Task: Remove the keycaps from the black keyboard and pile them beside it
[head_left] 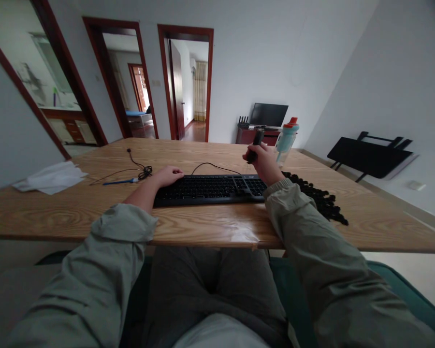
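A black keyboard (206,188) lies flat on the wooden table in front of me. My left hand (169,176) grips its back left corner, fingers curled down at the edge. Above the keyboard's right end, my right hand (263,157) is closed around a black, stubby, elongated object (256,142), held upright and slightly tilted; its exact kind is not clear. To the right of the keyboard spreads a heap of small black pieces (317,195) that look like loose keycaps. A cable (213,164) runs behind the keyboard.
Behind my right hand stands a clear and teal bottle (287,137) with a red cap. At the left lie white tissues (52,176), a blue thin-handled brush (120,181) and a coiled black cord (145,171). The table's front edge (210,244) is close to my lap.
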